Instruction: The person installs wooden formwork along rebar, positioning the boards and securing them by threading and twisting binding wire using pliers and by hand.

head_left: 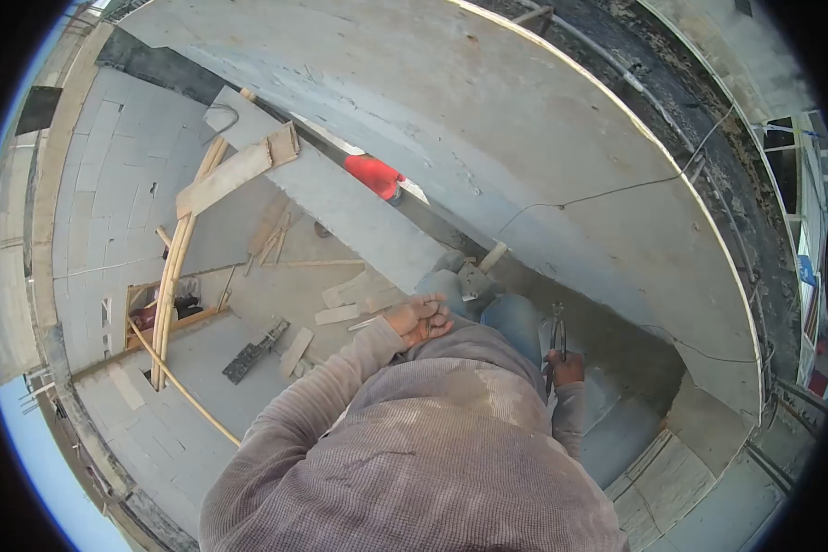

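Observation:
My right hand (pixel 569 368), low beside my right leg, is closed around a pair of pincers (pixel 558 324). Their jaws point away from me and the dark handles run down into my grip. In front of my waist is my left hand (pixel 419 319), its fingers curled in. Whether anything small is inside it I cannot make out. Just beyond it, between my knees, is a small grey block (pixel 472 281), with the end of a long flat board (pixel 350 207) close by.
A large upright panel (pixel 524 138) curves along the right, with a loose wire (pixel 607 191) hanging across it. Bamboo poles (pixel 173 294) lean at the left near a floor opening (pixel 147 317). Offcuts (pixel 340 313) and a dark tool-like piece (pixel 253 352) lie on the floor. Something red (pixel 373 175) shows behind the board.

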Demonstrator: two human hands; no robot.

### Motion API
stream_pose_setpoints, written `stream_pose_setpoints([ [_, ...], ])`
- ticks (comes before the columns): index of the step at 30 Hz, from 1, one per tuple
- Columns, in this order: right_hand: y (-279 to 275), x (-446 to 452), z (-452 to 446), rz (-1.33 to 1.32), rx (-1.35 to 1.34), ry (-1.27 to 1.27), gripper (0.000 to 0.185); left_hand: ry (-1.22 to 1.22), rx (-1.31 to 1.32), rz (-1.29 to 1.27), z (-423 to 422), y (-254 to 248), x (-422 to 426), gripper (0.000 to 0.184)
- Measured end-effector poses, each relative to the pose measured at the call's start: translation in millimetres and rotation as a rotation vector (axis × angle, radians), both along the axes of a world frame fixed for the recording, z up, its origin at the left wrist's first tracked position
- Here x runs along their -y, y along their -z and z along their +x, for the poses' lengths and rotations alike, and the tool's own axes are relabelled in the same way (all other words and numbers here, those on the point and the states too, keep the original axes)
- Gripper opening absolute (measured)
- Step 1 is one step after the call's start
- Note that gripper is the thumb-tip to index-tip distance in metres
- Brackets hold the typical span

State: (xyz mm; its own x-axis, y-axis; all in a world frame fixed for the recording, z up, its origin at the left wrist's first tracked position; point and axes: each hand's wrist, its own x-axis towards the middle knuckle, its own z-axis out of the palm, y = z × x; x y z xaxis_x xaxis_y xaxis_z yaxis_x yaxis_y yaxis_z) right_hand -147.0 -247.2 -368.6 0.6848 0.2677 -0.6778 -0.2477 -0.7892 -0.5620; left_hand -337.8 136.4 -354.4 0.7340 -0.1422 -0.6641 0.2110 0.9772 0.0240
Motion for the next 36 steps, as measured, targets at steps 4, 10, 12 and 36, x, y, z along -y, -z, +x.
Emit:
stream_pose_setpoints([
  [4,66.6,21.2,25.8,-0.126,0.089,-0.236,0.036,-0.153,-0.125,0.055,-12.9,-24.9,19.2,0.027],
  [10,78.2,-5.4,48.6,-0.288,0.057,-0.526,0.041,-0.550,-0.278,0.144,-72.6,33.4,42.6,0.019],
  [12,86.8,-22.8,59.8,-0.285,0.072,-0.570,0.038,-0.630,-0.312,0.143,-83.5,34.5,34.2,0.020],
  [36,15.8,-406.0,-9.2,-0.142,0.241,-0.897,0.045,-0.712,-0.383,0.494,-99.0,31.7,-377.6,0.026],
])
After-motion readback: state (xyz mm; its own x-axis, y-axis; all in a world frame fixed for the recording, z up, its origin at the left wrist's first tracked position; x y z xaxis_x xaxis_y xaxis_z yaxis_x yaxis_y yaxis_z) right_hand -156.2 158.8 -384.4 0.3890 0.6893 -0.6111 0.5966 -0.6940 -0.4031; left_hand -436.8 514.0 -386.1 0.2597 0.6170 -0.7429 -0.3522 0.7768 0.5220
